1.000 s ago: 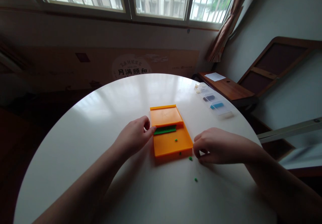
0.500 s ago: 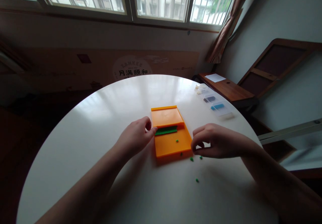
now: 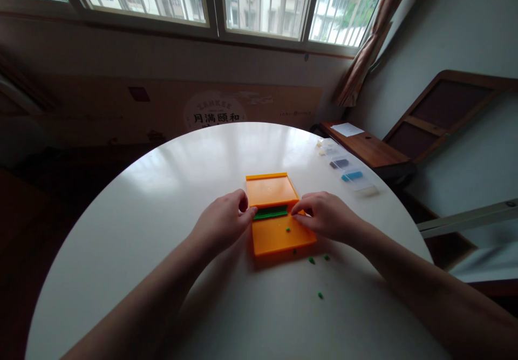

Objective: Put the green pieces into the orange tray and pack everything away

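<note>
"Orange, smooth and glossy: how do we describe the plastic case [image 3: 283, 243] between our hands?"

"We see a shallow, roughly rectangular body near the middle of the round white table [image 3: 141, 230]. Its far half is a flat, paler panel with a raised far edge; its near half is a sunken well with low, thin walls."

"And what lies inside?"

"We make out a dark green strip [image 3: 270, 212] running left to right along the well's far side, just beside the step up to the panel. It is narrow and straight, with a finely ridged texture. One small green piece [image 3: 287, 230] lies apart from it on the well's floor, to the right."

"How do our hands stand?"

"Our left hand [image 3: 222, 219] is curled, its thumb tip at the strip's left end and the gap to the forefinger narrow; we cannot tell whether it grips the strip. Our right hand [image 3: 326, 217] reaches over the right wall, thumb and forefinger close together near the strip's right end, and we cannot tell whether anything is pinched there."

"What else do we notice?"

"Tiny green bits [image 3: 311, 260] are scattered on the glossy tabletop, near and right of the case. Far right, we see thin, clear packets [image 3: 361, 186] holding a flat bright blue block [image 3: 352, 176] and a dark one [image 3: 339, 163]."
</note>
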### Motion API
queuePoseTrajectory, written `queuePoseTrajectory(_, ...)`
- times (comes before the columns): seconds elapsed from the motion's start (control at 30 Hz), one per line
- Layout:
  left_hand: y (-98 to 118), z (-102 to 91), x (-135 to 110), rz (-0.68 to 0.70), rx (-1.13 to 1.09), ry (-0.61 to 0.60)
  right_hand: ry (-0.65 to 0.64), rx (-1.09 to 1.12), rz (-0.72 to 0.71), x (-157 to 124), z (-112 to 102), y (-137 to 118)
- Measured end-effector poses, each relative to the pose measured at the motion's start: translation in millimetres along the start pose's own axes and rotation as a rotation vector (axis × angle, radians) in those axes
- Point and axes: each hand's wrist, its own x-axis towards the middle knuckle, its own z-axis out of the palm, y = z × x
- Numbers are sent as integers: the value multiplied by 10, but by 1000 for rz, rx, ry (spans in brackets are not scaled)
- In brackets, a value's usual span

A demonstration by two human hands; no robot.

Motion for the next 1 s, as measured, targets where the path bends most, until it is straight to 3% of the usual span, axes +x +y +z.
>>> queuePoseTrajectory(0.57, 14, -6, -14, -29, -13, -15, 35, -158, 83, -123, -20, -84)
queuePoseTrajectory(1.0, 3, 16, -26, -24, 0, -17, 53, -205, 123, 23, 50, -94)
